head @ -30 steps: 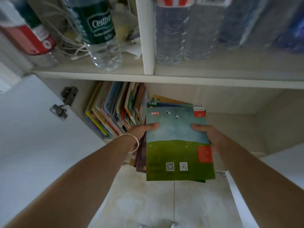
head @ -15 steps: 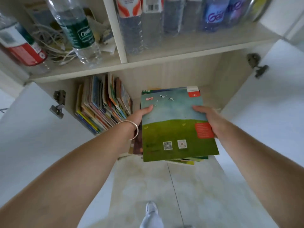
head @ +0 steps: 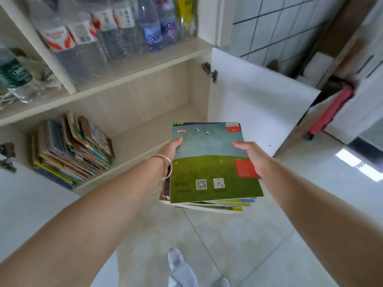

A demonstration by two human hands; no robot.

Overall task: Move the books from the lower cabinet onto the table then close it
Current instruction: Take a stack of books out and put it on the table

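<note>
A stack of books (head: 211,168), topped by a cover with blue sky and green grass, is held out in front of the lower cabinet (head: 145,129), clear of its shelf. My left hand (head: 171,149) grips the stack's left edge with the thumb on top; a bangle circles that wrist. My right hand (head: 250,155) grips the right edge the same way. Several more books (head: 72,150) lean in a slanted row at the left of the lower cabinet. Both cabinet doors, left (head: 24,204) and right (head: 255,112), stand open.
The upper shelf (head: 132,65) holds several water bottles (head: 153,27) and a tangle of cables at the left. A tiled wall and a red-handled item (head: 331,108) are at the right. Glossy floor tiles lie below, with my legs and shoes (head: 180,268) near the bottom.
The book stack has come out of the lower cabinet and toward me. My view has swung right and back, bringing the right door and tiled wall into sight.
</note>
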